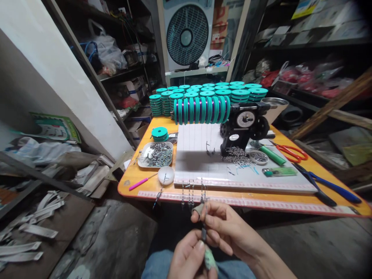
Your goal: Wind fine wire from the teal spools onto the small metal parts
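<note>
Low in front of the table edge, my left hand (188,255) and my right hand (225,228) meet, fingers closed in pinches. Between their fingertips is a small dark cylinder (204,233), apparently on a thin line. A grey-beige wrap (198,211) covers a fingertip of my right hand. Beside my left fingers shows a pale green patterned piece (209,259), perhaps a finger wrap; its lower part is hidden. Just beyond, several thin lines with small dark fittings (190,195) hang over the table edge. They appear to run up to a row of teal spools (202,109).
A black winder (244,126) stands on a white board (197,166). Left are a tray of small metal parts (158,155), a white round container (166,175) and a pink-handled hook (142,182). Right lie red-handled scissors (293,153) and blue-handled pliers (331,186). Stacked teal spools (207,93) stand behind.
</note>
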Tool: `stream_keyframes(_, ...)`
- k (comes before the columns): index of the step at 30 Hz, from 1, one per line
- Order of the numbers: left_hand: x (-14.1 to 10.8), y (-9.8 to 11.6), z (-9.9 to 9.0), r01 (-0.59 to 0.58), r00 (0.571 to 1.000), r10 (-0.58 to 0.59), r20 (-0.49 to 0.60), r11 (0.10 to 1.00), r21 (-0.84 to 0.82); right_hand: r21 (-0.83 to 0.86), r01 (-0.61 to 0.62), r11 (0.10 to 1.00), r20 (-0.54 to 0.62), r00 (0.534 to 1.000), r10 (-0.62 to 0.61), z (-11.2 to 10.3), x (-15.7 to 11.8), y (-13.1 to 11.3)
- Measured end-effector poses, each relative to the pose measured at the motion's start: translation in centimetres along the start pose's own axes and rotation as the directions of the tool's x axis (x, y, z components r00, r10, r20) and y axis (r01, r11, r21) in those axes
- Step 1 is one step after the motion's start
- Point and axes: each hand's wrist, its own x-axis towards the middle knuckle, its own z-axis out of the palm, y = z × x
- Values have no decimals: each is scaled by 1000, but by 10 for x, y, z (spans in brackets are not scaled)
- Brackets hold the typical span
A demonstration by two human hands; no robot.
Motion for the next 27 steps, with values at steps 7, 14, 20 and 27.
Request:
stream_keyframes(7, 2, -4, -1, 19, 1000, -19, 13, 1000, -13, -2, -17, 1000, 23, 1000, 17, -8, 0, 4)
stream_keyframes(14, 2, -1, 3, -15, 1000, 15, 14, 999, -32, 85, 18, 996, -25, 1000, -15, 2, 1, 2)
stream_keyframes(20, 0, 0, 6, 2, 1000, -2, 14, 998, -65, 192, 0, 981, -8, 1000, 2, 8, 4, 7)
stream_keyframes(27, 0, 4, 8, 1, 999, 3, 48, 997, -82, 214, -22, 977, 1, 1000, 23, 9, 4, 9)
